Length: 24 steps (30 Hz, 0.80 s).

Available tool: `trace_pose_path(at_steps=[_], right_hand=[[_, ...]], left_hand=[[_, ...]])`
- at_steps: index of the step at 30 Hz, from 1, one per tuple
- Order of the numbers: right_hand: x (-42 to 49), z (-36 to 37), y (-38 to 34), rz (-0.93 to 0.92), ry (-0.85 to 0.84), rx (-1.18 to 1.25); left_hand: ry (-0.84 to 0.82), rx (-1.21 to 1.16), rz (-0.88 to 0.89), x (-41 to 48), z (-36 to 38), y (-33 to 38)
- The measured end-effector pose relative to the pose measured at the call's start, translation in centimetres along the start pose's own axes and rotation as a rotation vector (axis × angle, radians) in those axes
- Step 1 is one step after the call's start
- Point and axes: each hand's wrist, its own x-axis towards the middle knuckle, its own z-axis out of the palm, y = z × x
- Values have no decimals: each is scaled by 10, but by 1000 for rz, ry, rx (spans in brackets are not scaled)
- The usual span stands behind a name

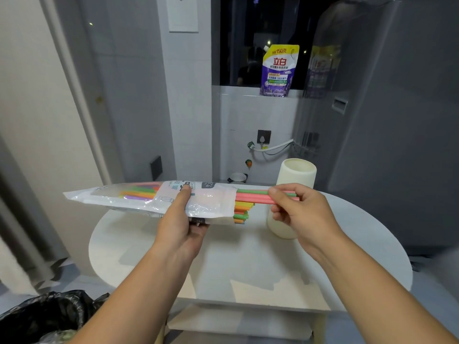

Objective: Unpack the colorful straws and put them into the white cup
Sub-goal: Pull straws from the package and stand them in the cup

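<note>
Above the round white table, left fingers grip the packet, right fingers pinch pink straws.

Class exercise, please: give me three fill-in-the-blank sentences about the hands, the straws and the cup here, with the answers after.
1. The right hand pinches pink and ____ straws sticking out of the bag.
2. The left hand holds the bag with its thumb on ____.
3. The cup stands on the table, to the ____ of the bag.
Answers: green; top; right.
</note>
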Motion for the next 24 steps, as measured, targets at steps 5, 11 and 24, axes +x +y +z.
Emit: trace_pose_path(at_steps=[5, 11, 24], right_hand=[[-5, 4, -4, 91, 3, 413], [-16, 30, 8, 173, 7, 652], [-5, 26, 2, 2, 116, 299]], left_hand=[[9, -47, -3, -4, 3, -1], [7, -80, -16, -7, 8, -7], [-13, -125, -27, -4, 5, -12]])
